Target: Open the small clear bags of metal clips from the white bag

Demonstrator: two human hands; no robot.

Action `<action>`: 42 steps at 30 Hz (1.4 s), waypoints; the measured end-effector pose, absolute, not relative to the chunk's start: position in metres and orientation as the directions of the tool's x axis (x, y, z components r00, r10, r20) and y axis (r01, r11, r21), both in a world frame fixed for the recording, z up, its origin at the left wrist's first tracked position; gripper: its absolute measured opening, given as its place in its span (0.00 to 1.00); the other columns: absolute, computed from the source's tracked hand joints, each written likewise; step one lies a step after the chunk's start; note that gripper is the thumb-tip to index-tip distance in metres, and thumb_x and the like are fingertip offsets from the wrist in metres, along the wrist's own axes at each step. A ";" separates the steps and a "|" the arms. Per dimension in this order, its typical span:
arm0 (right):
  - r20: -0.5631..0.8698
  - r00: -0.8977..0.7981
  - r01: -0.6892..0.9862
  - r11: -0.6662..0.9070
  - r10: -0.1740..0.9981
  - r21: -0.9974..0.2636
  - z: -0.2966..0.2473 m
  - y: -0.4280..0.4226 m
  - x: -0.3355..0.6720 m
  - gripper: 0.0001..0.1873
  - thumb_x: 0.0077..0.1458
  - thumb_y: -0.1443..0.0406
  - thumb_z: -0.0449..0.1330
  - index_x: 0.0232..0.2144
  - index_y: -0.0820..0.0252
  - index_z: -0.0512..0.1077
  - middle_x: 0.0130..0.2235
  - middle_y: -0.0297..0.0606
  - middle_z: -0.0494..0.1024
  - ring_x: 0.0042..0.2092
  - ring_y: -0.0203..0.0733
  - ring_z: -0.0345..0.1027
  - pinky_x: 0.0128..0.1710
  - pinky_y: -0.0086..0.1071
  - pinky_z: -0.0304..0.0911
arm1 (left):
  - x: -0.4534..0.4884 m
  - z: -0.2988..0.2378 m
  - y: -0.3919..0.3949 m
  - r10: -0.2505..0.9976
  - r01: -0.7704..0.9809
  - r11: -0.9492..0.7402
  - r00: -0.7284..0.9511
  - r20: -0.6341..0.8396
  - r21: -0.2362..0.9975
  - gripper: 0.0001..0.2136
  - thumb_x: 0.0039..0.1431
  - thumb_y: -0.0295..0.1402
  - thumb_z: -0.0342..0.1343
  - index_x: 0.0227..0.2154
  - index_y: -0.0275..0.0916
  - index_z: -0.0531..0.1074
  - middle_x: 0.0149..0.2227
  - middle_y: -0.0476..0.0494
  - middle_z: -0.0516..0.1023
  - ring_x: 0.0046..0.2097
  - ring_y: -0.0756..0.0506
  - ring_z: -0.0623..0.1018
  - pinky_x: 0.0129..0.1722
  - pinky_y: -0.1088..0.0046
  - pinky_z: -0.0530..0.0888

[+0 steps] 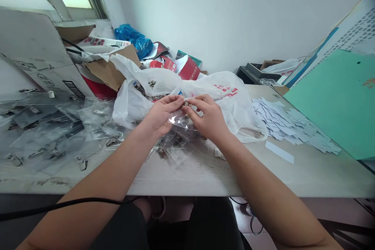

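Both hands meet over the middle of the table. My left hand (165,113) is closed, pinching the upper edge of a clear plastic badge holder (181,120). Opposite it, my right hand (208,119) pinches a small metal clip (185,104) at the top of that holder. Fingertips partly cover the clip, so how it is attached cannot be made out. Beneath the hands lies a small heap of clear holders with metal clips (172,146). Just behind them, a white plastic bag (164,80) lies with its mouth open, more metal clips showing inside.
At left spreads a large pile of clear badge holders (52,133), with a cardboard box (38,58) behind. White paper slips (281,123) are heaped at right, near a leaning green sheet (336,101). A black cable (73,202) crosses below the table's front edge.
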State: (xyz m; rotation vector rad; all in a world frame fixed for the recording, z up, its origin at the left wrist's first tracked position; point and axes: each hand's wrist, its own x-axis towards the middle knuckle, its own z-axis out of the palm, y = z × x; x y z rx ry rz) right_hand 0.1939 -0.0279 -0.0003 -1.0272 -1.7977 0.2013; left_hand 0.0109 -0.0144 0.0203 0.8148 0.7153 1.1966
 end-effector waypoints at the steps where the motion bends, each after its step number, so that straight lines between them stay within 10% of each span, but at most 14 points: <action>1: 0.684 -0.117 0.560 0.617 0.720 -0.553 0.000 -0.028 0.194 0.11 0.69 0.57 0.68 0.48 0.52 0.87 0.47 0.42 0.83 0.44 0.44 0.78 0.47 0.41 0.76 | 0.011 0.021 -0.015 0.970 -0.510 0.162 0.238 -0.043 0.845 0.12 0.56 0.32 0.81 0.34 0.36 0.82 0.33 0.47 0.84 0.35 0.50 0.83 0.41 0.72 0.81; 14: 0.788 0.111 0.612 0.583 0.606 -0.534 0.002 -0.028 0.193 0.10 0.71 0.61 0.66 0.38 0.55 0.85 0.37 0.38 0.85 0.37 0.42 0.77 0.43 0.38 0.76 | 0.021 0.033 -0.037 0.963 -0.522 0.164 0.268 -0.021 0.837 0.18 0.59 0.19 0.70 0.51 0.36 0.78 0.50 0.36 0.88 0.55 0.40 0.88 0.66 0.56 0.80; 26: 0.830 0.036 0.569 0.671 0.557 -0.475 0.002 -0.031 0.195 0.08 0.70 0.61 0.67 0.38 0.53 0.85 0.40 0.40 0.86 0.40 0.44 0.80 0.44 0.41 0.77 | 0.020 0.032 -0.033 0.988 -0.291 -0.069 0.111 0.105 0.954 0.15 0.62 0.32 0.76 0.48 0.36 0.79 0.41 0.40 0.88 0.40 0.43 0.88 0.39 0.66 0.88; 34: 0.728 0.051 0.550 0.589 0.684 -0.592 0.002 -0.031 0.196 0.08 0.68 0.60 0.64 0.45 0.55 0.80 0.41 0.40 0.85 0.40 0.46 0.78 0.46 0.44 0.75 | 0.019 0.033 -0.035 0.985 -0.063 -0.157 0.064 0.160 0.986 0.10 0.66 0.29 0.66 0.49 0.36 0.81 0.42 0.41 0.88 0.34 0.46 0.86 0.35 0.68 0.87; 38: 0.764 -0.063 0.589 0.642 0.642 -0.491 0.001 -0.031 0.196 0.21 0.66 0.63 0.65 0.60 0.53 0.77 0.50 0.43 0.86 0.48 0.50 0.80 0.52 0.47 0.76 | 0.018 0.030 -0.036 0.973 0.059 -0.229 0.048 0.226 0.972 0.12 0.66 0.33 0.66 0.50 0.38 0.82 0.40 0.43 0.87 0.35 0.46 0.86 0.38 0.67 0.87; 42: 0.780 -0.118 0.612 0.664 0.614 -0.430 0.002 -0.033 0.196 0.13 0.71 0.62 0.62 0.55 0.52 0.82 0.51 0.45 0.87 0.51 0.50 0.82 0.54 0.46 0.77 | 0.015 0.026 -0.037 0.951 0.177 -0.304 0.109 0.288 0.936 0.13 0.66 0.35 0.65 0.52 0.41 0.84 0.37 0.46 0.87 0.34 0.46 0.84 0.39 0.67 0.86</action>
